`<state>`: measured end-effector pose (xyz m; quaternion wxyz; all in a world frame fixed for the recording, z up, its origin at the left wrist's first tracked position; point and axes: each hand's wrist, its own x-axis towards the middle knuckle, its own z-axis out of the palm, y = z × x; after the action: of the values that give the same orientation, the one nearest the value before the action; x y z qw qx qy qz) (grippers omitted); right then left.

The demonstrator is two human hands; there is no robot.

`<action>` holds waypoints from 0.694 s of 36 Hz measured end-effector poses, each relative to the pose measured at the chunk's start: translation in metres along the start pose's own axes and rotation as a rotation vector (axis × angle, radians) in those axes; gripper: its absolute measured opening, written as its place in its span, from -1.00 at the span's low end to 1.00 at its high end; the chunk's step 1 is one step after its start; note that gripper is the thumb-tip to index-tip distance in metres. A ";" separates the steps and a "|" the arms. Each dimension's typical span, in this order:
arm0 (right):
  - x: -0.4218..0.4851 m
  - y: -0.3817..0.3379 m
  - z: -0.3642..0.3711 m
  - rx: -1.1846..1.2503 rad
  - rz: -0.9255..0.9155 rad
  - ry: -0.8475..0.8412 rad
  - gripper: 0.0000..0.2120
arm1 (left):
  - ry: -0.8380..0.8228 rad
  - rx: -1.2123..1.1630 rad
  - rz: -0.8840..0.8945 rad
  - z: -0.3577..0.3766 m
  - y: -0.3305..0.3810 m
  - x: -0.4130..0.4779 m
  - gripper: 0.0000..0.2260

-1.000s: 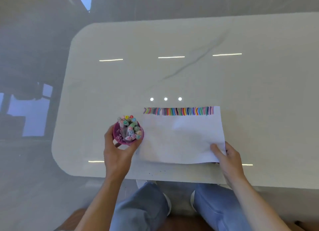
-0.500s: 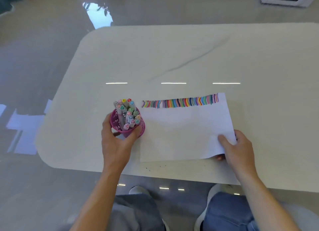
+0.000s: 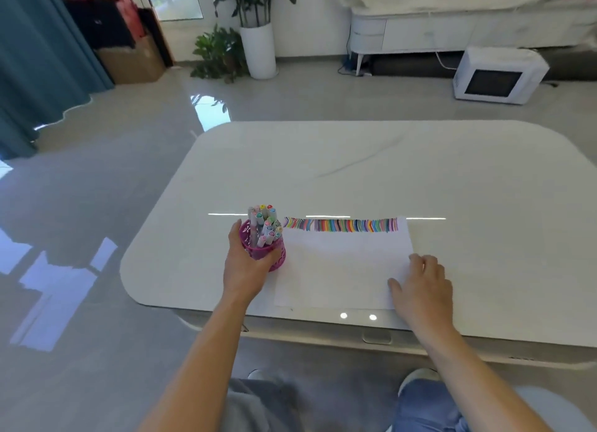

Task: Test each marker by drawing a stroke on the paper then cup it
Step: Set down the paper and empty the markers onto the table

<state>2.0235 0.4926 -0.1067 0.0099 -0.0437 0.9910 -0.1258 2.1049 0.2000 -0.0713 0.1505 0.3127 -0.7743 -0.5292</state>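
— Well, what is showing nearest?
— Legs in blue jeans (image 3: 426, 409) are showing at the bottom edge, and two bare forearms are reaching out over the near edge of the table (image 3: 355, 166).
— What is the left hand doing?
— The left hand (image 3: 245, 267) is wrapping round the pink cup (image 3: 276, 255), fingers and thumb curling about its near side. The cup is standing upright on the table, just beside the left edge of the paper (image 3: 339, 263).
— And the markers?
— A bunch of markers (image 3: 266, 226) is standing in the cup, caps up, crowding it.
— The right hand?
— The right hand (image 3: 423, 286) is resting on the paper's near right corner with relaxed fingers, gripping nothing.
— Anything lying farther out?
— A row of coloured strokes (image 3: 342, 225) is running along the paper's far edge. Beyond the table a glossy floor (image 3: 129, 173) is reflecting light, and a plant in a white pot (image 3: 258, 50), a white box (image 3: 497, 76) with a dark front and a blue curtain (image 3: 38, 60) are standing at the back.
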 end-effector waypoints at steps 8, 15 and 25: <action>0.008 -0.062 0.000 0.309 -0.393 -0.008 -0.46 | 0.044 0.075 0.119 0.000 -0.004 0.011 -0.15; 0.018 -0.152 -0.004 0.644 -0.593 -0.181 -0.15 | 0.003 0.137 0.184 -0.005 -0.006 0.022 -0.15; 0.031 -0.199 0.017 0.775 -0.521 -0.145 -0.11 | -0.034 0.130 0.277 -0.002 -0.015 0.032 -0.33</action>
<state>2.0096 0.2936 -0.0737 0.0627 -0.2925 0.8239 -0.4814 2.0862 0.1743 -0.0876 0.1884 0.2030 -0.8452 -0.4572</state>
